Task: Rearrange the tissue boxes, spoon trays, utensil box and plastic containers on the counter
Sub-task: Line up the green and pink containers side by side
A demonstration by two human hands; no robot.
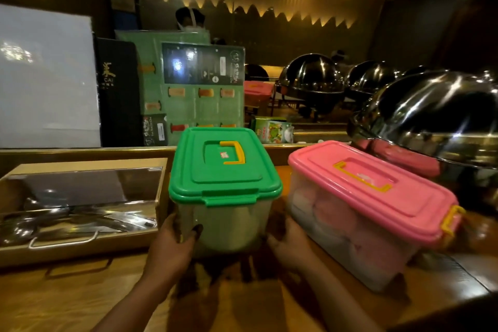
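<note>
A clear plastic container with a green lid (225,167) and a yellow handle stands in the middle of the wooden counter (67,302). My left hand (172,245) grips its lower left corner, and my right hand (289,248) holds its lower right side. Close to its right sits a clear container with a pink lid (372,197), angled away. To the left stands the wooden utensil box (80,207) with a clear lid and metal utensils inside. A green tissue box (272,129) lies behind on a ledge.
Shiny domed chafing dishes (436,116) crowd the right side and back. Green menu boards (194,89) and a white panel (45,78) lean against the rear. Another pink-lidded container (257,89) sits far back. A person's head shows behind the boards.
</note>
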